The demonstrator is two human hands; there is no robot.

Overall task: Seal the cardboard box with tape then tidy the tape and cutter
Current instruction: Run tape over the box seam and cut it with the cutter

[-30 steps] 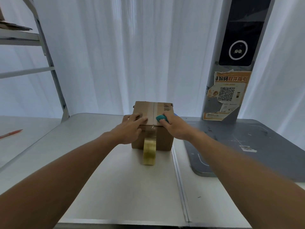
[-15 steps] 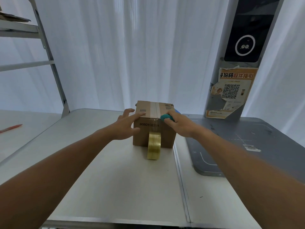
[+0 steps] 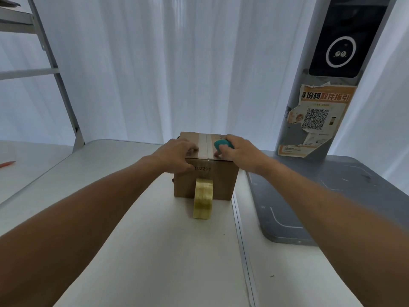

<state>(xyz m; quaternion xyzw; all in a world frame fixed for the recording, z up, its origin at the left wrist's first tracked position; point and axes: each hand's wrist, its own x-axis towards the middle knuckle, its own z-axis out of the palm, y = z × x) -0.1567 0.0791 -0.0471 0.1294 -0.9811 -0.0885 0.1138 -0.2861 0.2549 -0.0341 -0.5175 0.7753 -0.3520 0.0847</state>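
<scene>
A brown cardboard box (image 3: 221,180) stands on the white table (image 3: 155,251), with a strip of tape running along its top seam. A yellowish tape roll (image 3: 203,198) stands on edge against the box's front face. My left hand (image 3: 177,155) presses flat on the box's top left and front edge. On the top right rests my right hand (image 3: 236,151), closed around a teal cutter (image 3: 221,144). The cutter's blade end is hidden by my fingers.
A grey pad (image 3: 332,196) lies on the table to the right of the box. Behind it rises a grey pillar with a screen and an orange QR poster (image 3: 316,120). A metal shelf frame (image 3: 57,74) stands at the left, an orange pen (image 3: 7,163) beyond it.
My left hand slid from the box's front corner up onto the top. The right hand with the cutter shifted slightly back along the top. The view drew closer.
</scene>
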